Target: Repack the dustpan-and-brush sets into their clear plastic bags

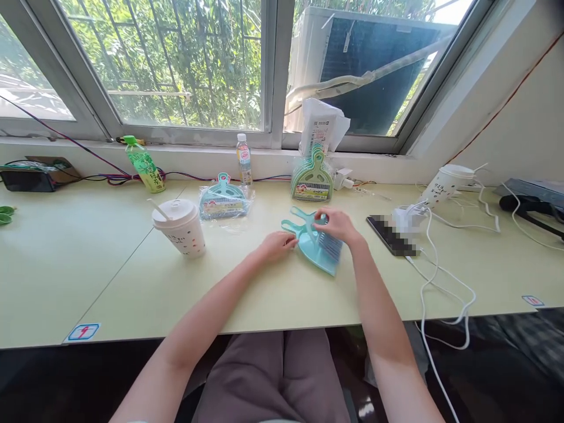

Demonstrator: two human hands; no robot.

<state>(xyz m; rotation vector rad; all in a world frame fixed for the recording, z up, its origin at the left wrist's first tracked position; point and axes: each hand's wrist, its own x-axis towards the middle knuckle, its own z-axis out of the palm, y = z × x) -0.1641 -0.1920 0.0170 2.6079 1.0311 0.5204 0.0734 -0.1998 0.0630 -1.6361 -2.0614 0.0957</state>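
Observation:
A small light-blue dustpan (315, 255) lies on the table in front of me, its looped handle pointing to the upper left. My left hand (278, 244) has its fingers closed at the dustpan's left edge, close to the handle. A matching blue hand brush (330, 244) with pale bristles rests over the pan. From above, my right hand (337, 225) pinches the brush near the base of its handle; the fingers cover part of it.
Behind stand a wrapped blue dustpan set (224, 200) and a stack of green dustpans (312, 179). A paper cup (180, 229) is to the left. On the right are a phone (388, 235), white cables (429, 276) and another cup (445, 185). Two bottles stand near the window.

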